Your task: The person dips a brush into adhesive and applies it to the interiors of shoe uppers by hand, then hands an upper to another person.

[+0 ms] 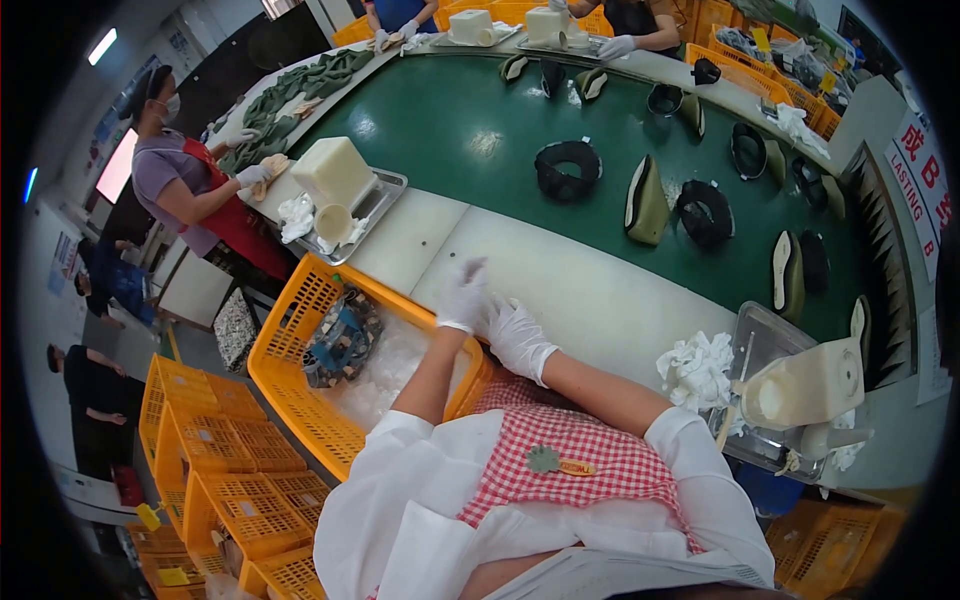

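Note:
Both my hands wear thin white gloves and meet just above the white work ledge (560,290). My left hand (463,297) points away from me with its fingers stretched out. Against its palm side, near the wrist, rests my right hand (520,340); its fingertips are partly hidden there, so I cannot tell whether they pinch the glove. Beyond the ledge, the green belt (480,145) carries olive shoe parts with pale soles, one a larger olive piece (647,203), and black padded rings, such as one black ring (568,169).
Left of me, a yellow crate (300,420) holds clear plastic and a blue patterned bundle. A metal tray (385,190) with a cream container stands beyond it. At right, another tray (750,330) bears a cream container (810,385) and white cloths (697,372). A person (190,180) works at left.

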`<state>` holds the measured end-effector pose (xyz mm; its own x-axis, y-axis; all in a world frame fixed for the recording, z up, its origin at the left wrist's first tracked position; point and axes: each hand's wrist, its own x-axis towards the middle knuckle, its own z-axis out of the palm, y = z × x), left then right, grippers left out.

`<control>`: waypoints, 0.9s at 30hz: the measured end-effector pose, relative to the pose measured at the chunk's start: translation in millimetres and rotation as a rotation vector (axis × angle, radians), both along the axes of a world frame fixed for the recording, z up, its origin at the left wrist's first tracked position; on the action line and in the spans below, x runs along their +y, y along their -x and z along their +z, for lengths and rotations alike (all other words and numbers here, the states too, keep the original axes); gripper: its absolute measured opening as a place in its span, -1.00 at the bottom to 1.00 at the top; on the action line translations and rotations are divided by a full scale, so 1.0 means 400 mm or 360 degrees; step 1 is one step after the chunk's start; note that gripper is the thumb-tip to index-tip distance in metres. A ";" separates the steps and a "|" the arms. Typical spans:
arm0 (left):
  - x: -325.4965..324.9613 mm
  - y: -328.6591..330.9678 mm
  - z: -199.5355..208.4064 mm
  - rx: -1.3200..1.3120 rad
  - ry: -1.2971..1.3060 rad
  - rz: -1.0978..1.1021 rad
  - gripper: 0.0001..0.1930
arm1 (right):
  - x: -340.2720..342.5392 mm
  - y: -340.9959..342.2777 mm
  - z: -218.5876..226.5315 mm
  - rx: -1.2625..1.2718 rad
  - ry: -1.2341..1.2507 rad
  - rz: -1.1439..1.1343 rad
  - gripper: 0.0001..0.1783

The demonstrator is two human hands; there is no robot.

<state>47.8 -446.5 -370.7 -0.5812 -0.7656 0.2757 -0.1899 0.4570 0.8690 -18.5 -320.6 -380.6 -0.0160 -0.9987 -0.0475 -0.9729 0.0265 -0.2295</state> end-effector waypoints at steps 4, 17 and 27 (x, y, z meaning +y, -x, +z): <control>-0.098 -0.094 -0.006 -0.0519 0.0243 0.0343 -0.65 | 0.017 -0.006 -0.016 0.0289 0.0520 0.0062 -0.41; -0.130 -0.071 -0.090 -0.0331 0.0388 0.0489 -0.88 | 0.026 -0.006 -0.011 0.0200 0.0506 0.0067 -0.30; 0.021 -0.048 -0.112 -0.0084 -0.0409 -0.0418 -0.82 | 0.019 0.042 -0.077 -0.0963 0.1321 -0.0784 -0.65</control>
